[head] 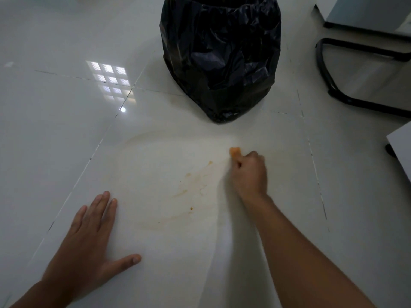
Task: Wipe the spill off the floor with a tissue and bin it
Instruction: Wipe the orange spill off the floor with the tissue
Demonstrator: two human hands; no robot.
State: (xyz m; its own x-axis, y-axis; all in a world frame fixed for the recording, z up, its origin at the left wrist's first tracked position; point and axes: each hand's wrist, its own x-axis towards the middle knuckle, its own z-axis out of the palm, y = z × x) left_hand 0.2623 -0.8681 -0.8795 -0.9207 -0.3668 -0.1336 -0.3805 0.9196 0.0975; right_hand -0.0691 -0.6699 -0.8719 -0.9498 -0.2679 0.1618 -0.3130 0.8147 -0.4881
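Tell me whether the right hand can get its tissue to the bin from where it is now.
Probably yes. The right hand is closed on the stained tissue, and only bare floor lies between it and the black-lined bin just beyond.

View: one head-worn wide-angle camera.
Facing: forward and steeply down at the floor [66, 130].
Nearness: close, both forearms enter from the bottom edge.
Reach: bin [221, 58] at the top edge; straight lines bow near the borders.

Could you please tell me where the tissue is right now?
In the head view, the tissue, stained orange, is bunched in the right hand right of centre, low over the floor between the spill and the black-lined bin.
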